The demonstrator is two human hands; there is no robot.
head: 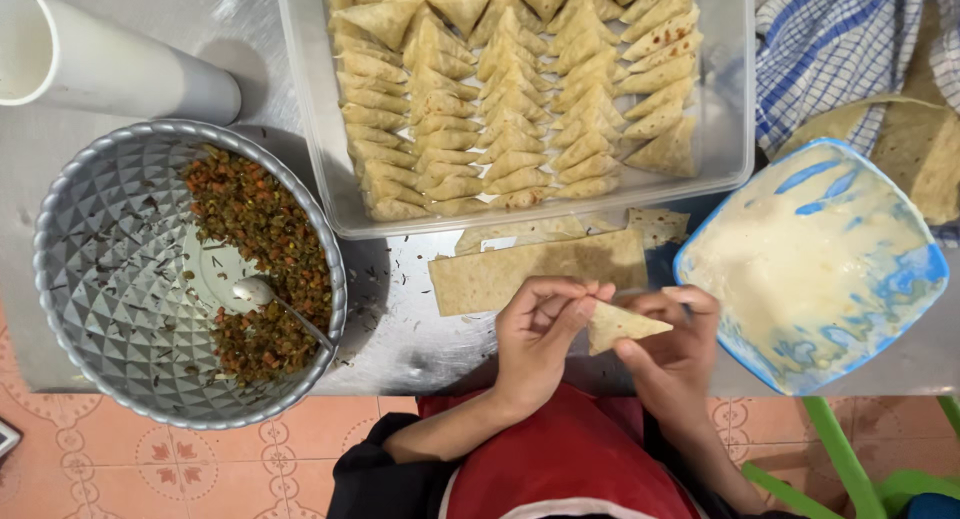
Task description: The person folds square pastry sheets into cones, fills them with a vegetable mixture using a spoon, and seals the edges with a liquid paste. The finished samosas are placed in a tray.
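Note:
Both my hands hold one folded triangular pastry [622, 325] just above the near edge of the metal table [420, 334]. My left hand [540, 331] pinches its left corner with thumb and fingers. My right hand [672, 341] grips its right side from below. A flat strip of pastry sheet [500, 276] lies on the table right behind my hands. Further back, a clear plastic tray [735, 99] is packed with several folded triangles in rows.
A grey faceted bowl [95, 269] at the left holds chopped vegetable filling [265, 249] and a spoon [262, 295]. A blue square dish [815, 269] smeared with pale paste sits at the right. A white cup [90, 64], a checked cloth [840, 44] and round flatbreads [915, 144] lie behind.

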